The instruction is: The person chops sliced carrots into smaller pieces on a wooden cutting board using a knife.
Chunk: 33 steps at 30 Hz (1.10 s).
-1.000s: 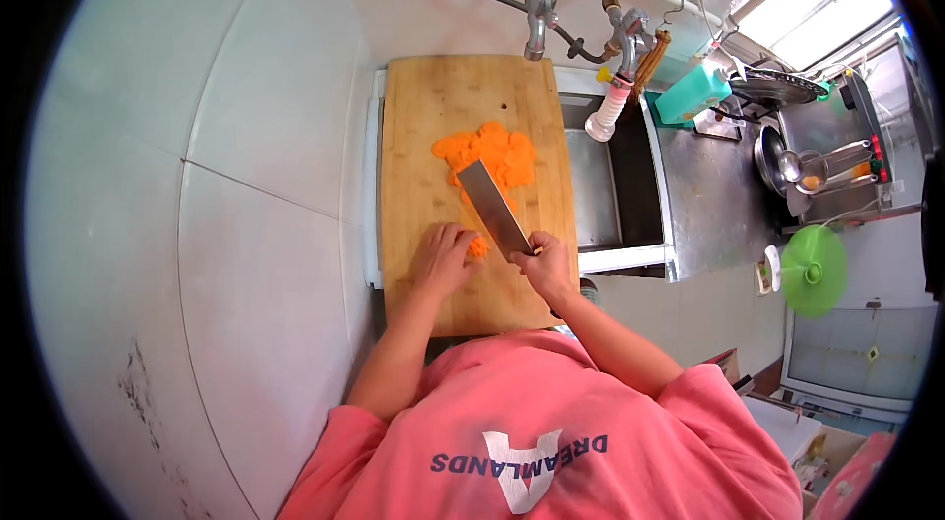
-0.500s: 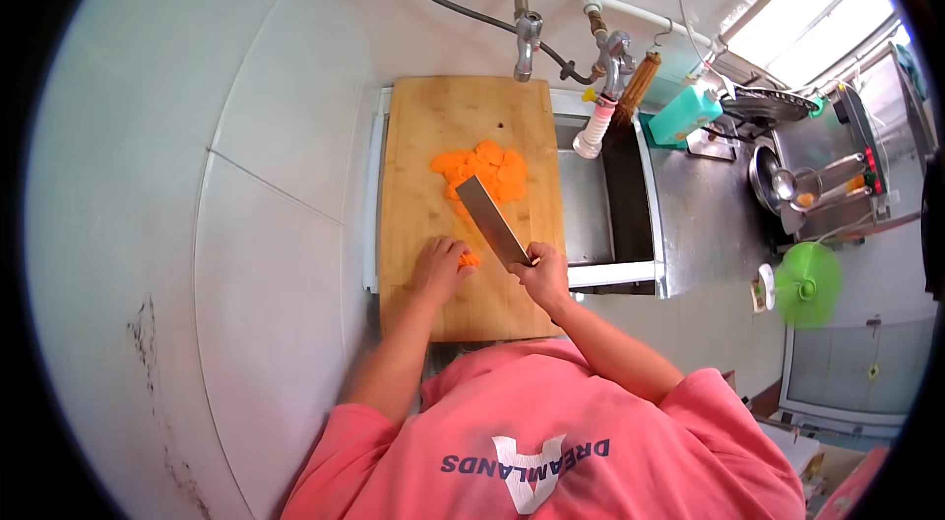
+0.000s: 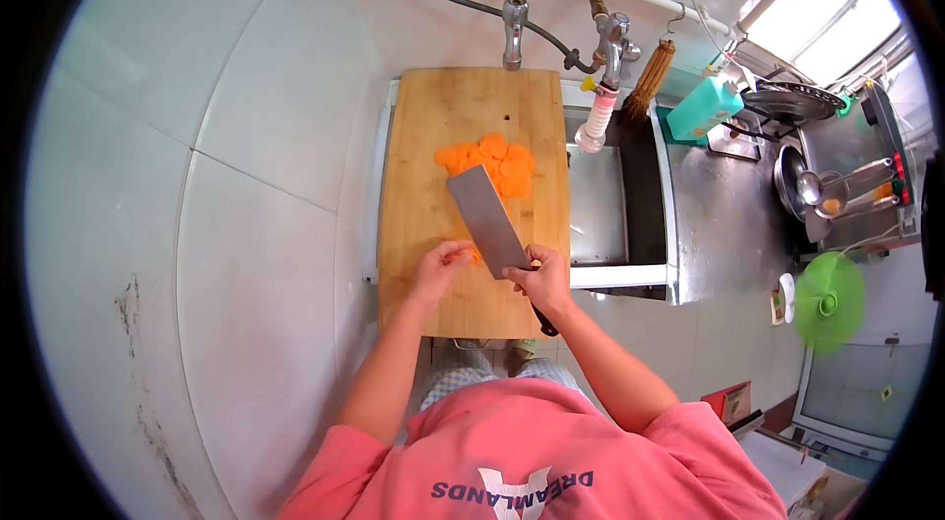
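Observation:
A wooden cutting board [image 3: 418,126] lies in front of me with a pile of thin orange carrot slices [image 3: 507,169] toward its far half. My right hand [image 3: 544,282] is closed around a cleaver [image 3: 489,222], its dark handle sticking out below the fist. The wide blade is tilted, its far end beside the pile's lower edge. To the left of the blade, my left hand [image 3: 442,267] has its fingers drawn together at a small bit of carrot [image 3: 476,255]. The blade partly hides that bit.
Right of the board is a sink [image 3: 598,205], with a tap [image 3: 611,53] and pink-ended spout above it. A teal bottle [image 3: 705,109], a brush [image 3: 650,79] and a wok [image 3: 790,181] are farther right, near a green fan [image 3: 829,299]. A tiled wall [image 3: 266,254] borders the left.
The cleaver has turned so that more of its flat side shows. My left hand has lifted slightly and its fingers now reach toward the blade. The whole view has shifted a little.

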Each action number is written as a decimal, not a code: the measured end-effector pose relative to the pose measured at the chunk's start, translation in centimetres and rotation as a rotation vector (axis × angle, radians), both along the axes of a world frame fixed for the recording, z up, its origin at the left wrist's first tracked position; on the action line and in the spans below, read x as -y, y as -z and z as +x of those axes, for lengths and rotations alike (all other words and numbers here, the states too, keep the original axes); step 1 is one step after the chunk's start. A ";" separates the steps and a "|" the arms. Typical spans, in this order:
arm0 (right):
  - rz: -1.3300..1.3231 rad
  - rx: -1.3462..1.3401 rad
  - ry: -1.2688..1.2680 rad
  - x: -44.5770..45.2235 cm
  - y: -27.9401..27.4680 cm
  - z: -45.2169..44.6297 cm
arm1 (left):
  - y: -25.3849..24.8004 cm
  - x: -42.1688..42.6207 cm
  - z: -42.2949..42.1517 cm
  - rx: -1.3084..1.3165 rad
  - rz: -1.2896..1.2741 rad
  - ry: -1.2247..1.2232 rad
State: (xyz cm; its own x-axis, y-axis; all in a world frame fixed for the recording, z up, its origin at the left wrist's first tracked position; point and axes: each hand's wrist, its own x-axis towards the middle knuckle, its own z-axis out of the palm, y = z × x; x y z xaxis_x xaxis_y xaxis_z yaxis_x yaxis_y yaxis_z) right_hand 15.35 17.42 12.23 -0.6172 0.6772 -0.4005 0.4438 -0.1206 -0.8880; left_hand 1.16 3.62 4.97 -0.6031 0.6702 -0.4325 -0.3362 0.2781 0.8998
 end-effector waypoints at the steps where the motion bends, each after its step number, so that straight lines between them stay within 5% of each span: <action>1: -0.062 -0.025 0.003 0.1 0.4 0.2 | -0.8 -0.1 -0.1 0.084 0.058 0.037; 5: -0.114 -0.032 0.037 0.8 0.7 0.1 | 0.7 -0.3 -0.6 0.035 0.067 0.173; 11: 0.088 0.056 0.108 2.1 1.2 -0.6 | 0.5 0.2 -1.9 -0.133 -0.170 0.061; 12: 0.087 0.055 0.115 2.3 1.8 -0.5 | -0.5 0.2 -2.1 -0.318 -0.270 0.099; 14: 0.599 0.130 0.012 2.5 3.0 -0.3 | -0.8 0.0 -2.1 -0.498 -0.367 0.133; 16: 0.557 0.176 0.011 2.7 2.5 -0.4 | 0.6 0.0 -2.4 -0.928 -0.347 -0.034; 20: 0.584 0.247 -0.008 3.2 2.5 -0.1 | 2.8 -0.2 -3.1 -0.825 -0.277 -0.073; 25: 0.678 0.278 -0.062 3.2 2.9 -1.0 | 1.6 0.6 -3.7 -0.920 -0.270 0.377; 33: 0.739 0.286 -0.125 3.7 4.2 -2.7 | 1.4 1.4 -1.7 -1.170 -0.118 0.422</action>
State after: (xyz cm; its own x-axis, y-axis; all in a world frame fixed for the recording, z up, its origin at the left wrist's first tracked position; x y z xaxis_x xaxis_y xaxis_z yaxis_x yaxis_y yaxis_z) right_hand 12.70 13.76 7.99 -0.6473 0.7616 -0.0298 0.6379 0.5199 -0.5681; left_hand -0.56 2.24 3.61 -0.4137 0.8985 0.1470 0.7830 0.2687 0.5610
